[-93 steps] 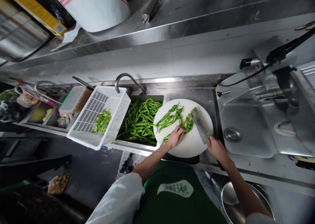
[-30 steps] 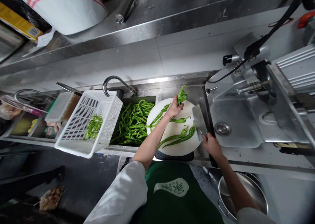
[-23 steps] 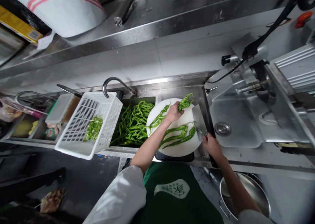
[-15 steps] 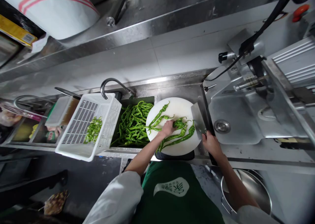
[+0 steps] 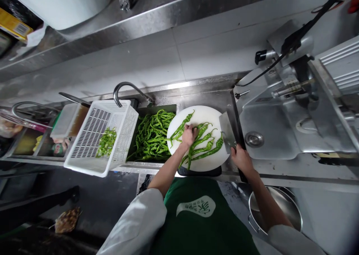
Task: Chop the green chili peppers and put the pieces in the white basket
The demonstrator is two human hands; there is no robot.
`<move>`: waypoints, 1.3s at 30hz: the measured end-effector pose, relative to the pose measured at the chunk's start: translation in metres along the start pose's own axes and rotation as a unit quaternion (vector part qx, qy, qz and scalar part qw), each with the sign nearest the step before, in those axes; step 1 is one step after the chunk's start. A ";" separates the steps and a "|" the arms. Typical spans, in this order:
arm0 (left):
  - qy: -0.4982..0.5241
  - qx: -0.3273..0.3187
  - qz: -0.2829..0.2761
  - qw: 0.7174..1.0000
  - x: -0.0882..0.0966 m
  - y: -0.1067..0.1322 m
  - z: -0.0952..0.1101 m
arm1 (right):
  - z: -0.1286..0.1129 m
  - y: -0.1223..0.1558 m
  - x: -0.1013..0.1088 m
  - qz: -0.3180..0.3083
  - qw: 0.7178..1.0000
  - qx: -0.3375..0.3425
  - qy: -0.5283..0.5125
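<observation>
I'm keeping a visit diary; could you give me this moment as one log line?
left hand: at green peppers on white board | right hand: holding cleaver | white basket: chopped green pieces inside

Left hand [image 5: 189,134] shifted leftward, peppers [image 5: 206,137] it had lifted now on the board [image 5: 207,114]

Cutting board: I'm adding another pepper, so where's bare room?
Bare on the cutting board: far right, between green chili peppers, cleaver and far rim; also a strip between the rightmost chili pepper and near rim. Crowded: middle and left, with peppers and the left hand.
</observation>
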State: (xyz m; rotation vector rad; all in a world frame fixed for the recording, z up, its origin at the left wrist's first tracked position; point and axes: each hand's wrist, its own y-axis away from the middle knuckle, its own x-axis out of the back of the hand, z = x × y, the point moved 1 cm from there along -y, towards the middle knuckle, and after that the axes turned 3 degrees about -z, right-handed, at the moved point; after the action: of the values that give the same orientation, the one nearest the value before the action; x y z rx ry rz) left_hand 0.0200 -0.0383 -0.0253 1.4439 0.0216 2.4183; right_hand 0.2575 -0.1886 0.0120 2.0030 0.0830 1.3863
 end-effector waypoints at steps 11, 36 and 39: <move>-0.168 -0.150 -0.056 0.973 -0.024 0.045 0.014 | 0.001 -0.001 -0.003 0.008 1.000 0.005 0.001; -0.165 -0.198 -0.129 0.958 -0.052 0.093 0.033 | 0.007 0.002 -0.003 0.015 0.999 0.001 -0.034; -0.158 -0.190 -0.121 0.962 -0.042 0.096 0.020 | 0.012 0.004 -0.005 0.012 1.000 0.012 -0.017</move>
State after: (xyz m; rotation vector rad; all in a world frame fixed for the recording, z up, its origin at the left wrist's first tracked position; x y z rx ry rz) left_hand 0.0296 -0.1444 -0.0344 1.5200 -0.3044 1.8522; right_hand 0.2647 -0.1995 0.0078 2.0523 0.0617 1.3715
